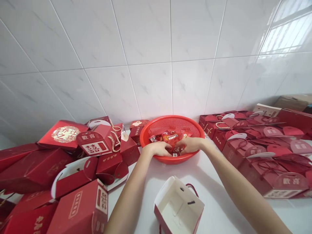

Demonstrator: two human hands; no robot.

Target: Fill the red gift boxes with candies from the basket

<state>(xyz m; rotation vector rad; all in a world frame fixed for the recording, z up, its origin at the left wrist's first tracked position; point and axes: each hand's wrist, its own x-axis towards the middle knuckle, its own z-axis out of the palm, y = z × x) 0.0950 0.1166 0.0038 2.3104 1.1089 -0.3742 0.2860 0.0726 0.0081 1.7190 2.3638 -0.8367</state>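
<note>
A red plastic colander basket [146, 128] stands against the wall with wrapped candies [170, 138] in it. My left hand [159, 149] reaches over the basket's near left rim, thumb and fingers apart among the candies. From the right, my right hand [191, 145] dips into the same pile, its fingers spread around dark red wrappers; the fingertips of both are partly hidden. Between my forearms, an open box [179, 208] with a white inside and red cord handle sits on the white table; two dark slots show in its wall, and no candy is visible inside.
Red gift boxes [80, 208] are heaped at the left, some with rope handles. Closed red boxes [273, 177] stand in rows at the right. A white tiled wall [151, 87] rises behind the table [212, 198]. Cardboard [292, 102] lies at the far right.
</note>
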